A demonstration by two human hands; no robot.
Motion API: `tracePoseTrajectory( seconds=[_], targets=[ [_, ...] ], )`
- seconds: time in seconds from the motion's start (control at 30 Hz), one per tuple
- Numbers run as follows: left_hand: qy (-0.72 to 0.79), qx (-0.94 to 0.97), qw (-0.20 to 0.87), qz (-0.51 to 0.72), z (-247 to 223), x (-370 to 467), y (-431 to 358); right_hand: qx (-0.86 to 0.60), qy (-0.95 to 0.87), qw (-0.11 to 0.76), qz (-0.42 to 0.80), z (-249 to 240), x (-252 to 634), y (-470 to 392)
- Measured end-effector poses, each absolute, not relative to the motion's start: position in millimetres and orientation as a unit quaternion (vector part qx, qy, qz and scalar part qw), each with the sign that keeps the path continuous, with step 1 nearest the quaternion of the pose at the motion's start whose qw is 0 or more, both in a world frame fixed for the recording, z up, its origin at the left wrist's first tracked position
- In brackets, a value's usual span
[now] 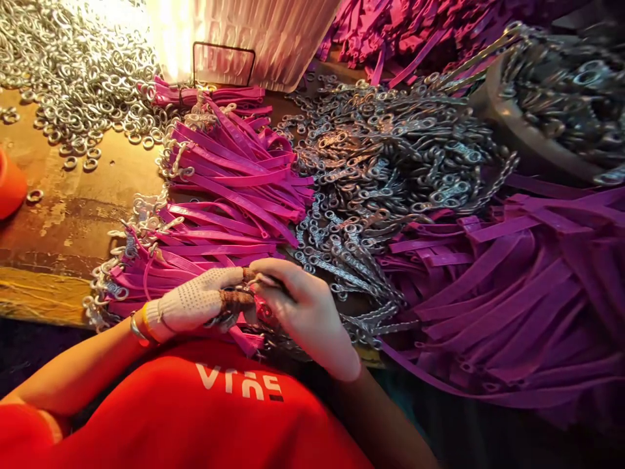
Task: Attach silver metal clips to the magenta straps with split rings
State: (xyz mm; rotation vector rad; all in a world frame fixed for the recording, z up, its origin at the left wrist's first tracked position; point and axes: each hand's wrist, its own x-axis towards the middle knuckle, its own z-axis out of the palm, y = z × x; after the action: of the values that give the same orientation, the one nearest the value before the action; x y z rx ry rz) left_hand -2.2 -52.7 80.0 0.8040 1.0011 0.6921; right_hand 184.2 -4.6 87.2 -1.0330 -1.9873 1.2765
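My left hand [195,303], in a white dotted glove with darkened fingertips, is closed around a magenta strap [248,341] and some metal chain pieces; the fingers partly cover them. My right hand [305,309], in a plain white glove, meets it fingertip to fingertip and pinches at the strap's bright pink end. What exactly lies between the right fingers is hidden. Just beyond both hands lie bundles of finished-looking magenta straps [229,215] with silver rings and links [146,208] at their left ends.
Loose metal rings [88,85] are heaped at the back left, near an orange container [10,185]. Twisted chain lengths [385,150] pile up at centre right beside a tipped bucket [517,117] of more chain. Purple straps [517,306] cover the right. A translucent ribbed panel [273,39] stands behind.
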Motion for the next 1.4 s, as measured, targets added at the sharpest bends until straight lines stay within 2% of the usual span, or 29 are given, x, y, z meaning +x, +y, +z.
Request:
tracePoseTrajectory(
  seconds=[0.17,0.3,0.5,0.6,0.73,0.83,0.97,1.1,1.2,1.3,1.4],
  targets=[
    [0.484,0.29,0.753,0.34,75.9,2.2,-58.3,-0.503,-0.629,0.357,0.474,79.6,185.2,-17.0],
    [0.508,0.248,0.728,0.389,66.1,13.1,-66.5,-0.509,-0.668,0.361,0.405,73.9,176.6,-27.9],
    [0.504,0.23,0.707,0.44,71.2,16.2,-69.8,-0.465,-0.746,0.304,0.367,72.9,181.2,-32.5],
    [0.521,0.282,0.697,0.405,80.7,12.7,-69.8,-0.45,-0.779,0.257,0.353,78.0,186.7,-32.2],
    [0.559,0.404,0.64,0.338,87.5,8.8,-70.8,-0.419,-0.854,0.161,0.264,89.3,190.8,-28.7],
    [0.563,0.39,0.655,0.319,85.2,9.3,-70.5,-0.392,-0.879,0.108,0.249,93.4,191.7,-25.2],
    [0.517,0.274,0.735,0.342,83.8,11.3,-65.4,-0.37,-0.876,0.165,0.261,88.6,194.6,-25.2],
    [0.515,0.287,0.745,0.313,92.2,7.7,-56.3,-0.36,-0.902,0.213,0.109,82.6,197.5,-27.1],
    [0.545,0.395,0.689,0.269,97.2,6.2,-50.6,-0.372,-0.896,0.198,0.141,83.7,198.5,-22.1],
    [0.544,0.363,0.714,0.251,98.0,12.3,-46.7,-0.355,-0.894,0.17,0.215,85.3,200.2,-16.2],
    [0.536,0.261,0.751,0.284,98.0,22.5,-42.6,-0.353,-0.907,0.192,0.126,79.8,201.3,-18.9]
  ],
)
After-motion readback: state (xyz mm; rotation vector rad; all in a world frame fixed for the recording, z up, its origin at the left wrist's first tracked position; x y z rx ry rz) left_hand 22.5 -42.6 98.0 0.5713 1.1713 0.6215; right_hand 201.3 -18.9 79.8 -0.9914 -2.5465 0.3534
